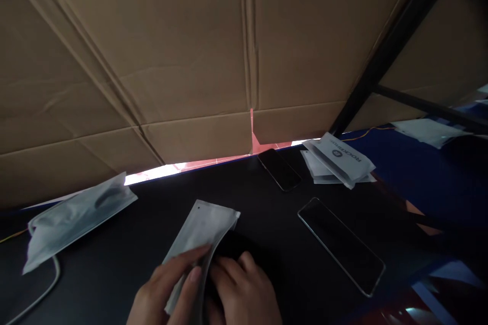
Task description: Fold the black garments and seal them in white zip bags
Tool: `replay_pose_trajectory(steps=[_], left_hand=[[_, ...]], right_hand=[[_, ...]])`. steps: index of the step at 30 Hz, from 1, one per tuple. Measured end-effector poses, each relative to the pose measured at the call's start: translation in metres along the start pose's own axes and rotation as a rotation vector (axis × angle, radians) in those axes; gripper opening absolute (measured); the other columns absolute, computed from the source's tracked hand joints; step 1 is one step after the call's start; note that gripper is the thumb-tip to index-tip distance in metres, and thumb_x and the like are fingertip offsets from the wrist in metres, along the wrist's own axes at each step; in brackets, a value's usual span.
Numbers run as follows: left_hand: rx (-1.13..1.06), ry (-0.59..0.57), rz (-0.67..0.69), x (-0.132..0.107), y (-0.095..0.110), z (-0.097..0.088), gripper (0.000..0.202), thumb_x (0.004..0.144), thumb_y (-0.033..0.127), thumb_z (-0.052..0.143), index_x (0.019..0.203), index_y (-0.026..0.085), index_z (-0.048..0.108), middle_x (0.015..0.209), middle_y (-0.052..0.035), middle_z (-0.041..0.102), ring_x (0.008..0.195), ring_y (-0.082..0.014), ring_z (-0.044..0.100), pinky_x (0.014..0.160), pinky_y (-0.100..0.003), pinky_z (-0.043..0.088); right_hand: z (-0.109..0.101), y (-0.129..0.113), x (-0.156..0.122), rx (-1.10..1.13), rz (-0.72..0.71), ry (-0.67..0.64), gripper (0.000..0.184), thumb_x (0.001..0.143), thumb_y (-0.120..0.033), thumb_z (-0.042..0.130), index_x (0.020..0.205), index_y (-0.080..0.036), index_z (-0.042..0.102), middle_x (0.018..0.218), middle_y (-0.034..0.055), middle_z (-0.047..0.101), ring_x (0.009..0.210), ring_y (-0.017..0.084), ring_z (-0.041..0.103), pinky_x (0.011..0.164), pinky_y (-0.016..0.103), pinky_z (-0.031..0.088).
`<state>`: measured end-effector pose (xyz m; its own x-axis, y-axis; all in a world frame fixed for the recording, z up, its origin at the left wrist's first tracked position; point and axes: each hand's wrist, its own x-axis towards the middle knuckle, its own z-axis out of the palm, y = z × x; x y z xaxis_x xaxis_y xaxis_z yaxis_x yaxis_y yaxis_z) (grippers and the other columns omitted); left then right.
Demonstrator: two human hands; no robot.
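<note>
Grey pouch (74,218), at 9 o'clock on the black table (267,203), beside a cable (41,292). Left hand (168,289) at 6 o'clock, fingers closed on a white pouch (202,236). Right hand (240,292) touching it, fingers curled at the pouch mouth. Two phones (280,169) (341,245) at 3 o'clock. Stacked pouches (337,162) at 2 o'clock.

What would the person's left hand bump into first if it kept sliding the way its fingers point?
The left hand already grips the white plastic pouch. Its fingers point up and right, so past the pouch it would probably meet the nearer flat black phone; depth is unclear.
</note>
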<state>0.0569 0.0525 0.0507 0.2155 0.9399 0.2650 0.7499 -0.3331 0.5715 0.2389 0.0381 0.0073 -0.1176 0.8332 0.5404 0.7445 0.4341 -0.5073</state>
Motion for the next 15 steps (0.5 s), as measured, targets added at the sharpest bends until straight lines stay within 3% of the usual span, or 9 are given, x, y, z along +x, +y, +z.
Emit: replay_pose_trajectory(steps=[2, 4, 7, 10, 12, 15], left_hand=[[0.155, 0.001, 0.094, -0.005, -0.014, -0.003, 0.039, 0.108, 0.04, 0.053, 0.142, 0.045, 0.07, 0.154, 0.0006, 0.07, 0.144, -0.033, 0.064, 0.108, -0.057, 0.06], [0.257, -0.065, 0.164, -0.01, -0.026, -0.003, 0.049, 0.109, 0.033, 0.048, 0.154, 0.048, 0.058, 0.169, 0.0012, 0.054, 0.159, -0.0375, 0.044, 0.113, -0.071, 0.046], [0.303, -0.187, 0.245, -0.015, -0.034, 0.002, 0.059, 0.111, 0.031, 0.041, 0.168, 0.044, 0.036, 0.174, -0.0045, 0.045, 0.16, -0.0399, 0.037, 0.111, -0.076, 0.044], [0.348, -0.213, 0.339, -0.014, -0.029, 0.007, 0.059, 0.113, 0.041, 0.031, 0.172, 0.039, 0.027, 0.173, -0.0107, 0.043, 0.158, -0.0473, 0.037, 0.101, -0.084, 0.045], [0.334, -0.245, 0.352, -0.012, -0.02, 0.007, 0.06, 0.113, 0.045, 0.023, 0.173, 0.039, 0.024, 0.175, -0.0123, 0.04, 0.159, -0.0486, 0.035, 0.099, -0.086, 0.045], [0.255, -0.297, 0.261, -0.009, -0.006, 0.004, 0.061, 0.114, 0.047, 0.016, 0.174, 0.04, 0.016, 0.177, -0.0102, 0.037, 0.164, -0.0442, 0.028, 0.111, -0.087, 0.037]], right_hand=[[-0.006, 0.005, 0.002, 0.04, -0.133, -0.081, 0.029, 0.089, -0.05, 0.082, 0.108, -0.03, 0.071, 0.106, -0.0066, 0.084, 0.087, 0.026, 0.072, 0.066, 0.037, 0.056], [-0.01, 0.01, 0.002, 0.054, -0.254, -0.166, 0.036, 0.098, -0.06, 0.073, 0.118, -0.03, 0.072, 0.118, -0.0082, 0.083, 0.106, 0.027, 0.073, 0.08, 0.039, 0.06], [-0.007, 0.015, -0.001, 0.022, -0.308, -0.239, 0.036, 0.106, -0.055, 0.064, 0.127, -0.027, 0.071, 0.129, -0.0056, 0.081, 0.127, 0.029, 0.068, 0.098, 0.043, 0.06], [0.002, 0.019, -0.005, 0.028, -0.406, -0.238, 0.017, 0.11, -0.036, 0.061, 0.113, -0.028, 0.076, 0.112, -0.0072, 0.084, 0.117, 0.023, 0.073, 0.101, 0.04, 0.059], [0.006, 0.02, -0.005, 0.071, -0.471, -0.239, 0.023, 0.113, -0.031, 0.057, 0.1, -0.029, 0.077, 0.105, -0.0093, 0.084, 0.108, 0.017, 0.075, 0.102, 0.035, 0.058], [0.004, 0.022, -0.003, 0.129, -0.477, -0.284, 0.031, 0.115, -0.031, 0.054, 0.094, -0.025, 0.076, 0.106, -0.0082, 0.084, 0.112, 0.013, 0.074, 0.112, 0.031, 0.054]])
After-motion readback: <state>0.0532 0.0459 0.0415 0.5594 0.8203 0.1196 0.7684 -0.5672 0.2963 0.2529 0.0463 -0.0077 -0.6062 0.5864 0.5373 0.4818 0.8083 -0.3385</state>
